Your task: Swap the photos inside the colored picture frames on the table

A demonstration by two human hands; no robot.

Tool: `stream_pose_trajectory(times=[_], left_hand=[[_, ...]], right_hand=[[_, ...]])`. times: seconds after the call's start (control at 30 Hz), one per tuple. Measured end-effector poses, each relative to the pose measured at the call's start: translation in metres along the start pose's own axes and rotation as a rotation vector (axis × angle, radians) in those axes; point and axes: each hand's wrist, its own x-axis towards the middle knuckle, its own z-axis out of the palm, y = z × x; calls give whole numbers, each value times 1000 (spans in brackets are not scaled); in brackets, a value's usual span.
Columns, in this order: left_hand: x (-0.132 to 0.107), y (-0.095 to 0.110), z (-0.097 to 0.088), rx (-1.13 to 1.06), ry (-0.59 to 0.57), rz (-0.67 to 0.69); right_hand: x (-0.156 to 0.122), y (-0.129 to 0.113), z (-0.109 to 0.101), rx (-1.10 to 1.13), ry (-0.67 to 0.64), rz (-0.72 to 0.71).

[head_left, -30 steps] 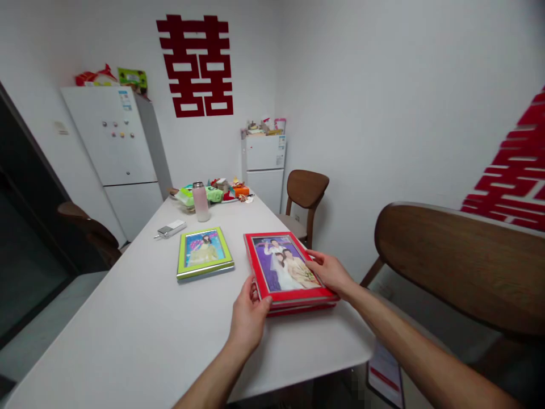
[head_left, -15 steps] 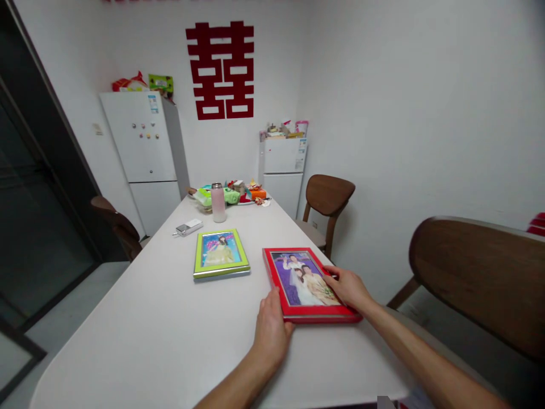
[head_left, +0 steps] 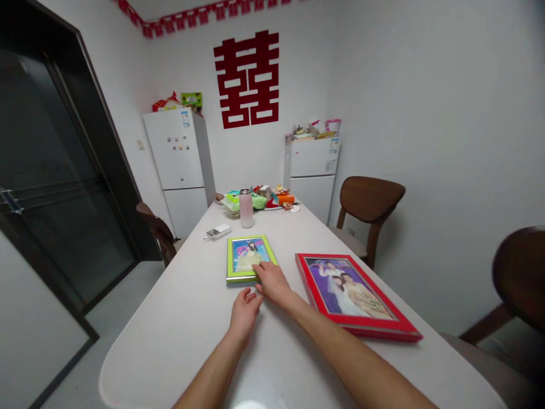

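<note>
A lime-green photo frame (head_left: pixel 230 262) lies face up on the white table, showing a person in a pale dress. My right hand (head_left: pixel 275 284) is on its near right corner, fingers over the picture and thumb at the front edge. Just in front of that frame is my left hand (head_left: pixel 244 312), its fingers loosely curled and apart, holding nothing, close to my right fingertips. To the right, a larger red photo frame (head_left: pixel 315 292) with a wedding picture lies flat, with neither hand on it.
Beyond the green frame are a small silver-white device (head_left: pixel 218 232) and a pink bottle (head_left: pixel 246 209). Packets and an orange box (head_left: pixel 286 199) crowd the table's far end. Wooden chairs (head_left: pixel 370 199) stand along both sides, and two white fridges (head_left: pixel 313 156) at the back.
Both hands have let go of the red frame and moved left to the green one. My right hand now touches the green frame. The view has swung left.
</note>
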Motion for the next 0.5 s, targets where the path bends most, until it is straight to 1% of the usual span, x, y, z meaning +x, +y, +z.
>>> stream_pose_trajectory(times=[0.1, 0.17, 0.3, 0.37, 0.4, 0.43, 0.5], left_hand=[[-2, 9, -11, -144, 21, -24], [-6, 14, -15, -242, 42, -5], [-23, 18, -15, -384, 96, 104], [-34, 19, -15, -396, 120, 157], [-40, 20, -15, -387, 130, 179], [-46, 22, -16, -370, 137, 201], [-58, 28, -17, -316, 143, 245]], right_hand=[[1, -14, 4, 0, -30, -39], [-10, -23, 0, 13, -42, -67], [-39, -39, -14, 66, -58, -80], [-49, -45, -21, 191, -35, -73], [-52, -48, -25, 293, -12, -61], [-54, -50, -29, 414, 16, -36], [-56, -52, -36, 662, 68, 62]])
